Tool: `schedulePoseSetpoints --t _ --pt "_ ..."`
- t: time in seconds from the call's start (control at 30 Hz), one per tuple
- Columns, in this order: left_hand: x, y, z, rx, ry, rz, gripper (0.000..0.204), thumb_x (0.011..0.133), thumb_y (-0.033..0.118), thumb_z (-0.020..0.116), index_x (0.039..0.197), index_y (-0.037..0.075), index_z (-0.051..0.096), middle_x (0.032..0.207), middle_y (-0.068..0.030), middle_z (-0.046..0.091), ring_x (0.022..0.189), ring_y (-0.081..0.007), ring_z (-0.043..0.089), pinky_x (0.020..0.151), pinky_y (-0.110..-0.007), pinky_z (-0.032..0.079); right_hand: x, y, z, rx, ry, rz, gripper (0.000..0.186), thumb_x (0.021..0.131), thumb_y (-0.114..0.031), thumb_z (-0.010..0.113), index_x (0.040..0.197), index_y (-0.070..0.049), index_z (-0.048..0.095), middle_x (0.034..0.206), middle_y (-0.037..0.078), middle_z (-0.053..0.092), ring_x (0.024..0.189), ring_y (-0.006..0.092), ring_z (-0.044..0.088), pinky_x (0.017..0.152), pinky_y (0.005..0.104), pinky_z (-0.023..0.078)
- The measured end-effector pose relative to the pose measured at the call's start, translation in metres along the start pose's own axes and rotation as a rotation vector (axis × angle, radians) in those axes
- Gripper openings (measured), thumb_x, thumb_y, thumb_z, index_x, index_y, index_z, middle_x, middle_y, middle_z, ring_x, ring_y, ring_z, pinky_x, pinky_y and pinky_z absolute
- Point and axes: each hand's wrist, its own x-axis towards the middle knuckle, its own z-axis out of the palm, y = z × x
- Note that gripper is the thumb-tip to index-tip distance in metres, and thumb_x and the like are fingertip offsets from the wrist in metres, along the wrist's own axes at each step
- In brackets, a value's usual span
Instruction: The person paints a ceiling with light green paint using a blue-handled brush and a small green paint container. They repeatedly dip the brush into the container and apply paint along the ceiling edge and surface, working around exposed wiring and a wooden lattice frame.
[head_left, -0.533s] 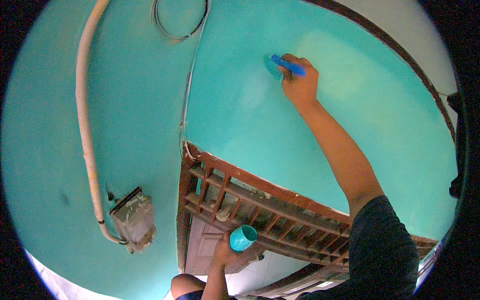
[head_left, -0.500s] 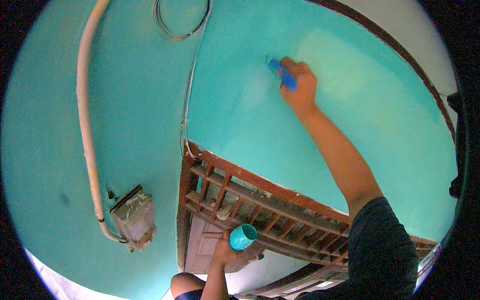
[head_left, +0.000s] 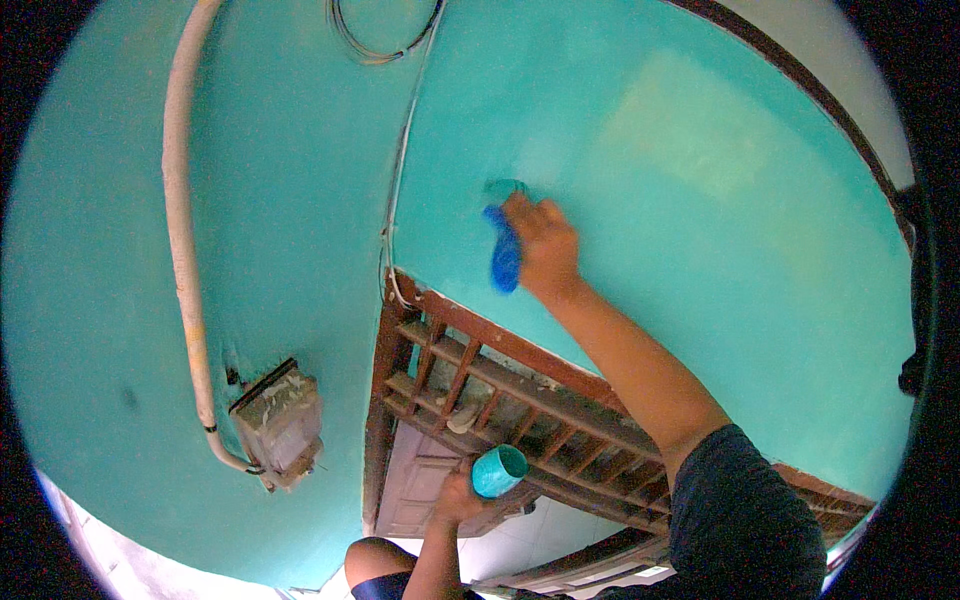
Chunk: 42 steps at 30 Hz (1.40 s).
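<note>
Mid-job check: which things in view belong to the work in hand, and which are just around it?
In use:
- blue-handled brush, in the right hand
- turquoise cup, in the left hand
- turquoise wall, behind the brush

Just around:
- pale pipe
- boxy fixture
- coiled wire
- brown wooden lattice

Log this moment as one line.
left hand: holding turquoise cup | right hand: holding blue-handled brush at turquoise wall | brown lattice: below wall
</note>
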Motion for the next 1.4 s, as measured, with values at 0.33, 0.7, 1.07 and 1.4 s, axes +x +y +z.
schedulePoseSetpoints --t 0.33,0.7,1.07,1.4 --pt "0.003 -0.007 0.005 0.074 -0.002 -0.052 0.090 0.057 0.039 0.087 0.124 0.000 0.042 0.114 -0.0232 0.061 0.103 -0.0389 0.062 0.084 -0.044 0.053 -0.086 -0.054 0.052 0.081 -0.493 -0.165 0.049 0.071 -0.020 0.065 0.116 -0.003 0.059 0.125 0.014 0.059 0.106 0.0322 0.056 0.074 0.0436 0.056" --pt "0.005 -0.006 0.006 0.020 -0.043 -0.066 0.088 0.055 0.032 0.086 0.126 0.002 0.043 0.113 -0.0221 0.062 0.102 -0.0400 0.061 0.085 -0.046 0.052 -0.086 -0.055 0.059 0.130 -0.672 -0.060 0.040 0.072 -0.018 0.063 0.111 -0.010 0.064 0.110 0.009 0.066 0.096 0.0312 0.061 0.077 0.0428 0.053" --pt "0.003 0.002 0.003 -0.026 -0.035 -0.107 0.086 0.054 0.026 0.085 0.125 0.003 0.044 0.114 -0.0217 0.063 0.104 -0.0410 0.060 0.087 -0.047 0.051 0.144 0.156 -0.092 -0.232 0.395 0.124 0.026 0.081 -0.030 0.068 0.070 -0.005 0.068 0.071 0.018 0.064 0.067 0.0370 0.062 0.065 0.0493 0.047" --pt "0.003 -0.005 0.006 -0.014 -0.019 -0.056 0.088 0.055 0.033 0.087 0.126 0.004 0.043 0.111 -0.0214 0.063 0.102 -0.0415 0.061 0.085 -0.048 0.051 0.009 0.044 -0.034 -0.103 -0.573 -0.300 0.023 0.069 -0.012 0.064 0.091 -0.006 0.065 0.086 0.016 0.065 0.082 0.0340 0.062 0.072 0.0478 0.050"
